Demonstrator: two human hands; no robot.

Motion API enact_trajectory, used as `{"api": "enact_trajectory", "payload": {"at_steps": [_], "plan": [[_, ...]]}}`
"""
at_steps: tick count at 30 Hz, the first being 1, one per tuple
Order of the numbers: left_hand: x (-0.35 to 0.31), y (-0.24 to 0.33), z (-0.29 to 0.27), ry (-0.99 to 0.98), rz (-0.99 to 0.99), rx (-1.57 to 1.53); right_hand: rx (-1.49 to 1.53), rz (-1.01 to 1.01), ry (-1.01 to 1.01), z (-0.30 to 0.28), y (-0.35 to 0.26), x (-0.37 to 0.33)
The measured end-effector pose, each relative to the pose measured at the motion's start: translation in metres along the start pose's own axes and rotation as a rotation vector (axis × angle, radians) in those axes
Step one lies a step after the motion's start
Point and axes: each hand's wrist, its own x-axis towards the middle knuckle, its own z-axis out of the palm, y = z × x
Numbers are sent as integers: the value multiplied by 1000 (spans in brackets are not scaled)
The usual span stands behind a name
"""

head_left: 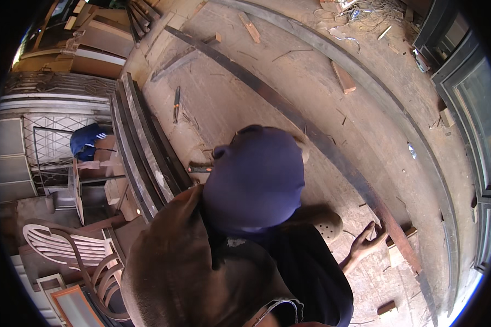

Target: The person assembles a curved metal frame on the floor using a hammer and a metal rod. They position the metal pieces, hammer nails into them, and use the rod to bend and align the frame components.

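Neither of my hands shows in this view. A person in a dark blue cap (256, 177) and a dark top (229, 267) is bent low, filling the middle and lower part of the picture. That person's hand (363, 242), half open, reaches out on the right to a long, dark, rust-stained bar (289, 109). Its fingers are at the bar's edge; whether they grip it I cannot tell. The bar runs from the upper left to the lower right across the floor. A brown perforated clog (328, 224) shows beside the person.
Dark metal bars (147, 141) lie stacked on the left, near pliers (177, 104) and an orange-marked tool (200, 169). A long curved-looking grey bar (387, 90) crosses the right. Wood blocks (343, 77) lie about. A wooden chair (73, 245) stands left; glazed frames (477, 120) stand right.
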Motion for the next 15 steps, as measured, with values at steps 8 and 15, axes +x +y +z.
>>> {"api": "enact_trajectory", "payload": {"at_steps": [8, 15], "plan": [[-7, 3, 11, -30, -35, 1, 159, -48, 50, -3, -21, 46], [21, 15, -7, -62, -24, -50, 191, 85, 41, 26, -17, 1]]}}
